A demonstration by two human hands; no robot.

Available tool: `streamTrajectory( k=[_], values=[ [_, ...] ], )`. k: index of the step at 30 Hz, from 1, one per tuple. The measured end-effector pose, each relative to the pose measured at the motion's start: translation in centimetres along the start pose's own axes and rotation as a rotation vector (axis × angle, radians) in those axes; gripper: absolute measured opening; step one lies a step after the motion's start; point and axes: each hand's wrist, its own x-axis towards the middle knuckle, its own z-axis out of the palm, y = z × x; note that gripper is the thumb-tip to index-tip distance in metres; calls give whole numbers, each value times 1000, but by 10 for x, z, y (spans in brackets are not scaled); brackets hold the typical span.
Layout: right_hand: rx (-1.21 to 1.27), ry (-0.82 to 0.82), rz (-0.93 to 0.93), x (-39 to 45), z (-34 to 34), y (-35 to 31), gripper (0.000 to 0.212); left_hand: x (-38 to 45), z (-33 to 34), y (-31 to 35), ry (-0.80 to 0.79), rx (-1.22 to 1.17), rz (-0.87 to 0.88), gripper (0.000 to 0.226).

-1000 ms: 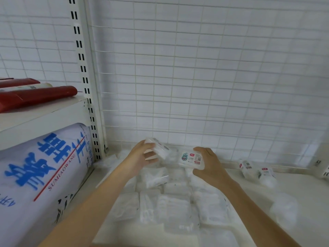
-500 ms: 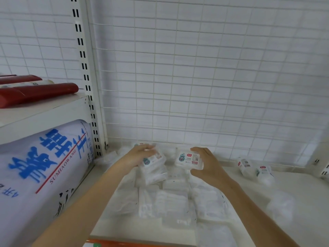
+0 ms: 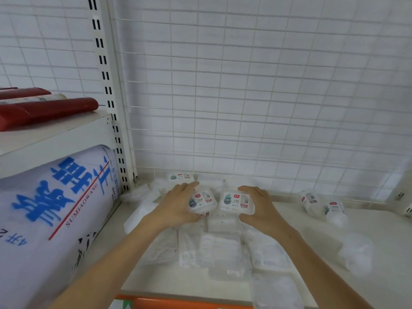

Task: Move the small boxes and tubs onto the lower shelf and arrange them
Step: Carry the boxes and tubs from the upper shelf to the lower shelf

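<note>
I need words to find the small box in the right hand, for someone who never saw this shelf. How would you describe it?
Start at the slotted white upright post and go down to the pale lower shelf. Two hands meet there over clear plastic packets. The right hand grips a small clear rectangular box with a white label; it lies flatter than the tilted twin box in the left hand.

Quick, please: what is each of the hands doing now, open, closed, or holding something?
Left hand: holds a small box.
Right hand: holds another small box.
</note>
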Motion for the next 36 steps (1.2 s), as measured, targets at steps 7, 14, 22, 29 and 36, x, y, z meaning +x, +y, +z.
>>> streamTrajectory(
  k=[7,14,22,29,36],
  values=[
    [-167,17,4,-17,-21,11,67,15,-5,-11,28,-28,41,76],
    [-214,226,65,-80,-84,31,66,27,8,45,116,-151,319,70],
    [-291,547,267,-247,-169,88,67,16,70,187,76,-274,590,67],
    [-306,617,474,-402,-203,133,64,-12,176,299,-32,-364,700,69],
    [-272,720,629,-525,-225,168,68,-35,261,400,-150,-463,696,80]
  ],
)
